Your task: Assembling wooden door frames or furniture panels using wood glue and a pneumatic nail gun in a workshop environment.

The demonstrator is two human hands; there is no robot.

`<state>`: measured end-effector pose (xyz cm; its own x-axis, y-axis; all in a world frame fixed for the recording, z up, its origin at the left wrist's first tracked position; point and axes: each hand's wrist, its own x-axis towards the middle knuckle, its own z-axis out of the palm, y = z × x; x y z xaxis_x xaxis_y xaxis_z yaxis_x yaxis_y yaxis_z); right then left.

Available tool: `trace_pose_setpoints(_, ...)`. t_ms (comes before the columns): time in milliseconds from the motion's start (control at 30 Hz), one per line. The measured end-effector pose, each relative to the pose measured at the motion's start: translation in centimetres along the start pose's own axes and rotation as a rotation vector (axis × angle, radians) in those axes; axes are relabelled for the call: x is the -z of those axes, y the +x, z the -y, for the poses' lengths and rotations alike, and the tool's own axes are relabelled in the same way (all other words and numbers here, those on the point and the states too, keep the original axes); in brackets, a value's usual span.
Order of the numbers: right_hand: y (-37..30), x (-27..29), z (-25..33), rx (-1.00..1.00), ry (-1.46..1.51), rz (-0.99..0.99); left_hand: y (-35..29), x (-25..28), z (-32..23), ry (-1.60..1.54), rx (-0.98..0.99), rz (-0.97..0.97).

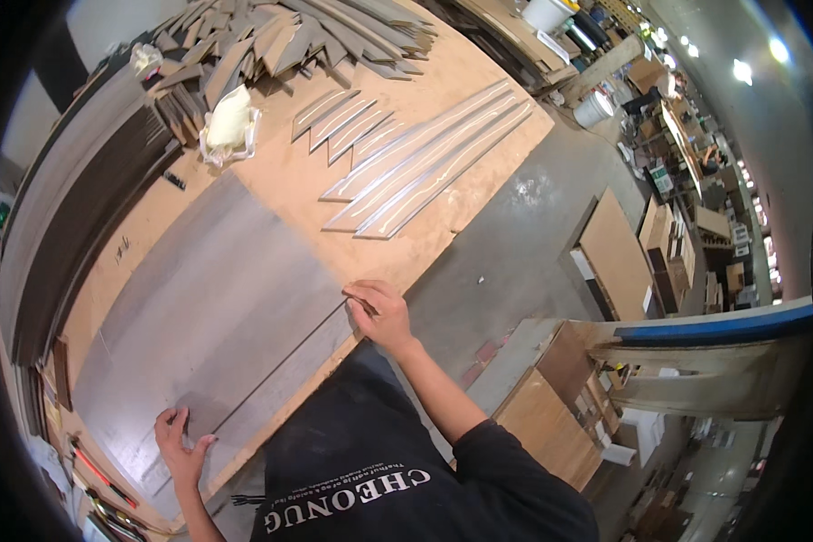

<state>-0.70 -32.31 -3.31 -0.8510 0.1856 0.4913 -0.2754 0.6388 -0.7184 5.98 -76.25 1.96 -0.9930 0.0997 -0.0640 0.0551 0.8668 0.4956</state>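
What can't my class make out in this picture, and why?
In the head view:
What the right hand holds, if anything: curled fingers hide it.
Tabletop under the grey panel: covered by it.
Left forearm: cut off by the lower edge.
Strip heap: lower pieces hidden by upper ones.

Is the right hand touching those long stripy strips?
Apart. The head view shows tan tabletop between the right hand and the long strips.

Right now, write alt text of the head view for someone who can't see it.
A person's left hand and right hand are at a large gray board on a wooden table. Beyond lie strips with pale wavy lines, and a heap of planks.
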Motion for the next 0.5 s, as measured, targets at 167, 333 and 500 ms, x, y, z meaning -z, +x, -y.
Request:
trace_pose_setpoints(167, 1.2, 0.6, 0.7, -0.375, 0.275, -0.052, 11.3, -1.3, -11.5, -0.133, -0.305, -0.008)
trace_pose_setpoints(333, 2.8, 1.2, -2.3, -0.169, 0.127, 0.096, 28.8, -10.9, -22.8, -0.179, -0.550, -0.021)
trace_pose_setpoints(500, 3.6, 1.3, -3.0, -0.146, 0.113, 0.036, 39.1, -16.7, -26.1, -0.093, -0.233, -0.123)
